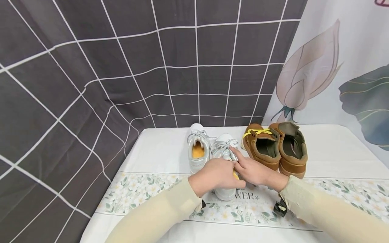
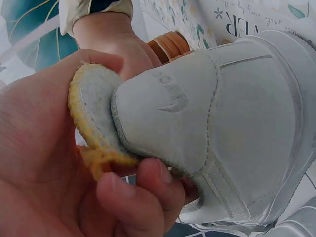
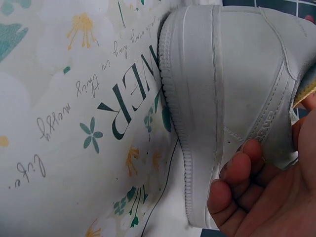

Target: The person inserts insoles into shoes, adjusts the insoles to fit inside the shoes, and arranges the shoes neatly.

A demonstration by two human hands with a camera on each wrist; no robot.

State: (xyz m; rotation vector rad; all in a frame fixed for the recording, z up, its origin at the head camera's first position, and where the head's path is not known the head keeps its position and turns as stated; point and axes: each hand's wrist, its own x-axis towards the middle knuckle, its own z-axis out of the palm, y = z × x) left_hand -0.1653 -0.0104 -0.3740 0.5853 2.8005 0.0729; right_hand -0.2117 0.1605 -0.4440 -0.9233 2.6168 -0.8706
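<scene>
A white lace-up sneaker (image 1: 225, 195) stands on the table with both hands at its opening. In the left wrist view, a yellow-edged insole (image 2: 96, 103) sticks out over the heel collar, its pale underside showing. My left hand (image 1: 220, 173) pinches the insole's heel end between thumb and fingers. My right hand (image 1: 253, 170) holds the sneaker's side near the collar; its curled fingertips (image 3: 234, 168) rest on the side panel in the right wrist view. The insole's front part is hidden inside the sneaker. The other white sneaker (image 1: 197, 165) stands just left, a yellow insole inside it.
Two brown shoes (image 1: 293, 165) stand side by side at the right, one with yellow laces. A white tablecloth (image 1: 161, 148) with a floral band covers the table. A dark checked curtain (image 1: 182, 81) hangs behind and to the left.
</scene>
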